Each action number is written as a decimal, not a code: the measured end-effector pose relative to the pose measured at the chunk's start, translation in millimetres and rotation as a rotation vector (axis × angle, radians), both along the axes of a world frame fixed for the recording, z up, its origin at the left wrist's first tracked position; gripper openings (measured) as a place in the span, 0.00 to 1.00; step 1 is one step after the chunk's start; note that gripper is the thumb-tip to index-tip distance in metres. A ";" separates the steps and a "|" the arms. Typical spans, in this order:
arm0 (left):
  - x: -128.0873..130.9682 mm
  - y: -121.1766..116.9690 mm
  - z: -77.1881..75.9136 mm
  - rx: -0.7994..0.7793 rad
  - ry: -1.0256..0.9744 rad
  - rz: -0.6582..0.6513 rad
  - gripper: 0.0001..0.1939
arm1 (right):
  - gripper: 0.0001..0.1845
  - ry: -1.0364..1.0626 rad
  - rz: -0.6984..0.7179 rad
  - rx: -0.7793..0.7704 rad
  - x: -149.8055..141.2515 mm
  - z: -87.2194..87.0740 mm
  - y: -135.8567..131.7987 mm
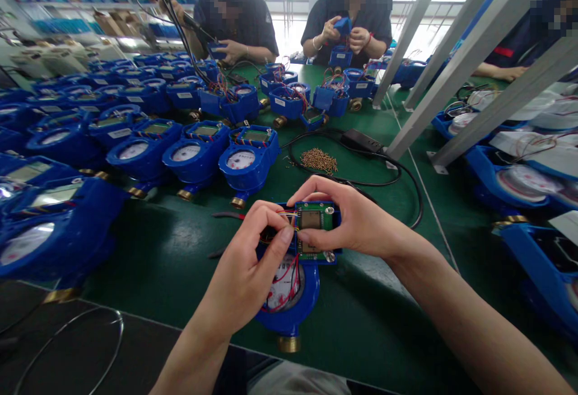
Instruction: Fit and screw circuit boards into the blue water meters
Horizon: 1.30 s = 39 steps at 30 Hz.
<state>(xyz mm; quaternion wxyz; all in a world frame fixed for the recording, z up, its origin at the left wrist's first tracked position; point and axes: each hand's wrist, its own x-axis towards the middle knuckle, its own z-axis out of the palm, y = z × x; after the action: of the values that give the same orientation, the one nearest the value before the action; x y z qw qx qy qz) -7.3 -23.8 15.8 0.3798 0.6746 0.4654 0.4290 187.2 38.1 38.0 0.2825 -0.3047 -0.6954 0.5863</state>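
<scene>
- Circuit board (310, 220), green and rectangular with a grey display, sits in the hands above the far part of a round blue meter (311, 295) with a white dial.
- Right hand (350, 217): thumb across the display, fingers curled over the board's far edge, holding it.
- Left hand (250, 262): thumb and index finger nearly together at the thin coloured wires (288, 214) by the board's left edge; whether they pinch one, I cannot tell.
- Meter's brass fitting (289, 344) points towards the person, over the green tabletop (361, 317).
- Beyond the hands, a pile of small brass-coloured screws (318, 160) lies near a black cable (397, 181).
- Finished-looking blue meters (187, 154) stand in rows leftward.
- Across the table, two co-workers (235, 21) (311, 15) handle blue parts.
</scene>
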 end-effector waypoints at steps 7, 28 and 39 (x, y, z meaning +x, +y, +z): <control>1.5 -0.7 -0.4 0.060 0.026 0.043 0.08 | 0.21 0.013 0.025 0.028 3.5 -0.4 3.9; 4.1 -4.0 -5.4 0.050 -0.002 0.140 0.07 | 0.20 0.071 0.037 0.011 3.4 0.8 1.6; 1.5 0.8 2.8 0.011 -0.240 0.116 0.06 | 0.18 -0.030 0.030 0.108 5.7 6.8 -0.8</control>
<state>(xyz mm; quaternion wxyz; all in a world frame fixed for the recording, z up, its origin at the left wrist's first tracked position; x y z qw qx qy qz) -5.8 -23.0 18.6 0.4037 0.5924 0.4523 0.5305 192.8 37.2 44.7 0.2791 -0.2874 -0.7349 0.5472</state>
